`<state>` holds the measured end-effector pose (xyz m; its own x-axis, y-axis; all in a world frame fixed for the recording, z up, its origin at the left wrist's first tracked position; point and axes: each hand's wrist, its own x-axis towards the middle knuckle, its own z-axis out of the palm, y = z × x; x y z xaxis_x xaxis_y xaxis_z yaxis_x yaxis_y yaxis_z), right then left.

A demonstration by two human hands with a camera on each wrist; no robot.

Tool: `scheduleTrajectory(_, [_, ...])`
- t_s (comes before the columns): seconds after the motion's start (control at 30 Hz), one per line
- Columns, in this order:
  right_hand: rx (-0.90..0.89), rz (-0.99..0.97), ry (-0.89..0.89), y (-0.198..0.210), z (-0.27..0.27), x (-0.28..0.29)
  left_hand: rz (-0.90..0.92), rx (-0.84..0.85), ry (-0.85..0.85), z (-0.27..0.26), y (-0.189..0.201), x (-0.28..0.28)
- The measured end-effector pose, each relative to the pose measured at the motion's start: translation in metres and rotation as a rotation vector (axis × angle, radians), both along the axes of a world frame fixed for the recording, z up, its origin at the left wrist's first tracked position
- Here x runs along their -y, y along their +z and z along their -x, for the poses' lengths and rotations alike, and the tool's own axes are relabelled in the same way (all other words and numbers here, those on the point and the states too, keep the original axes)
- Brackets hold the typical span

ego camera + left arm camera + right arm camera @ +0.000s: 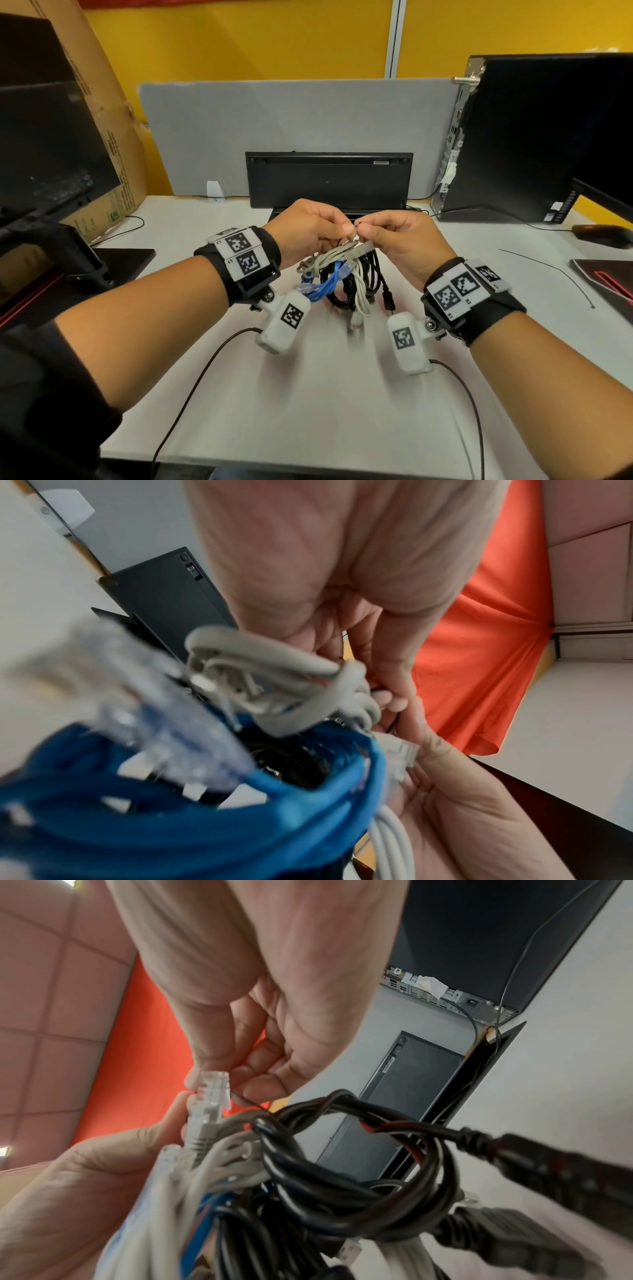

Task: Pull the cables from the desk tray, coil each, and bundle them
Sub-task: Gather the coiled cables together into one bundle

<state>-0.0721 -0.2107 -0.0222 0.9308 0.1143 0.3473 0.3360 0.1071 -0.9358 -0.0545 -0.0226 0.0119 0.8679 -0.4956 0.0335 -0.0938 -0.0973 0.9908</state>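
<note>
Both hands hold a bundle of coiled cables (342, 277) above the white desk (325, 394), just in front of the desk tray's raised black lid (329, 178). The bundle has a blue network cable (205, 818), grey cables (274, 664), a white cable and a black coil (342, 1164). My left hand (346, 229) grips the top of the bundle, its thumb against a clear-ended grey plug (210, 1096). My right hand (365, 229) pinches a thin black tie wire (248, 1100) right at the plug. The tray's inside is hidden behind the hands.
A black computer case (534, 137) and a monitor foot stand at the right, with a mouse (603, 234) and a loose thin wire (555, 270) on the desk. Another monitor stand (78, 257) and a cardboard box (113, 144) are at the left. A grey divider (294, 116) closes the back.
</note>
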Motion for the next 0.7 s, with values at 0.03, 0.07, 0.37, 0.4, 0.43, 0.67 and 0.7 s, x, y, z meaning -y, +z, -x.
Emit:
scheduleTrajectory(0.03, [-0.001,0.003,-0.009,-0.0003,-0.0006,0.0005,0.004,0.005,-0.001,0.0,0.0001,0.0])
scheduleTrajectory(0.07, [-0.002,0.003,-0.018,-0.0006,-0.0012,0.0009,0.007,0.009,0.0,-0.0002,0.0005,-0.0001])
scheduleTrajectory(0.37, [0.01,0.024,0.008,0.001,-0.0023,0.0026,-0.009,0.026,0.009,-0.0008,0.0004,0.0019])
scheduleTrajectory(0.4, [0.014,0.032,0.011,0.0011,-0.0024,0.0028,-0.007,0.027,0.01,-0.0012,0.0005,0.0018])
scheduleTrajectory(0.43, [0.018,0.038,0.012,0.0008,-0.0025,0.0028,-0.002,0.024,0.01,-0.0017,0.0003,0.0018])
scheduleTrajectory(0.67, [0.053,0.144,-0.009,0.0029,-0.0051,0.0051,-0.02,0.033,0.008,-0.0036,0.0002,0.0005])
scheduleTrajectory(0.7, [0.068,0.179,-0.015,0.0039,-0.0053,0.0058,-0.029,0.037,0.011,-0.0039,0.0003,0.0004])
